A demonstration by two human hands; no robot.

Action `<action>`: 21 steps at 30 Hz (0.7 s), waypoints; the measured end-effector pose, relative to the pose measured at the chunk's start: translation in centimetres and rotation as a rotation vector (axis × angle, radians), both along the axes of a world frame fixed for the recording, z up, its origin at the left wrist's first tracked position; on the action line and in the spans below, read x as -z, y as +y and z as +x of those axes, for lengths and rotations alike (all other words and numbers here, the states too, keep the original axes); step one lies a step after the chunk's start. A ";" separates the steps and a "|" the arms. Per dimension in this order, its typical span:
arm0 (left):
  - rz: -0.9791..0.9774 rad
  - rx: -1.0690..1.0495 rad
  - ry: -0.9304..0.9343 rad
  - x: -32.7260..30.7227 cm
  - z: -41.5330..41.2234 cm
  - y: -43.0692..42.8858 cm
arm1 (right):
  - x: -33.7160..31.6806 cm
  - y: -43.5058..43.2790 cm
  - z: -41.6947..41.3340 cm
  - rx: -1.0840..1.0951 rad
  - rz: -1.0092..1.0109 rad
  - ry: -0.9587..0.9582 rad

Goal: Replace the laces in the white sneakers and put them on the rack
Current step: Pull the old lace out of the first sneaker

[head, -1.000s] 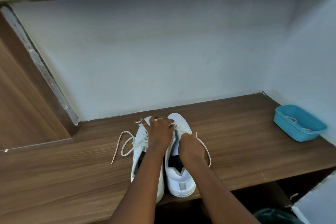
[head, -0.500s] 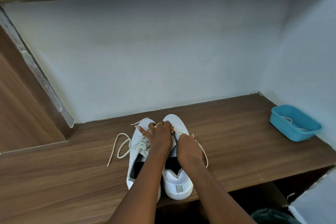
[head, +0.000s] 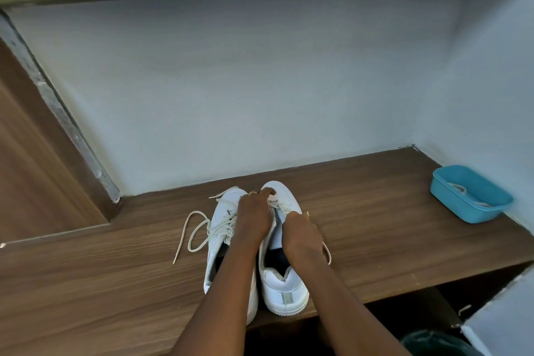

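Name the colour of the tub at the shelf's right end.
The tub is turquoise blue, shown best in the head view.

On shelf [head: 375,228], toes far: left sneaker [head: 221,220] beside right sneaker [head: 286,286]. Left hand [head: 254,217] and right hand [head: 302,235] curled on right sneaker's laces [head: 281,205]. Loose lace [head: 196,212] trailing left. Blue tub [head: 450,199] far right.

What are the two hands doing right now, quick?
Left hand: pinching a lace on the sneaker.
Right hand: gripping that lace too.
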State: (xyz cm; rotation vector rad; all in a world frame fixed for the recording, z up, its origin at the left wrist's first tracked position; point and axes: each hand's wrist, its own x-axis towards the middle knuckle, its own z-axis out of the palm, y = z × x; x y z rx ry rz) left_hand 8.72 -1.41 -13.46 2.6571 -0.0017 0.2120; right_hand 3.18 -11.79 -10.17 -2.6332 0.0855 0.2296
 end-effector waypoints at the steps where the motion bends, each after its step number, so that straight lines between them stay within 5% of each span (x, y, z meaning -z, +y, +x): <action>1: -0.008 0.046 -0.004 -0.2 0.0 0.0 | 0.0 0.0 -0.1 -0.004 -0.004 -0.002; 21: -0.155 -0.174 -0.075 0.0 0.2 0.9 | 0.2 0.3 0.1 0.010 -0.011 0.018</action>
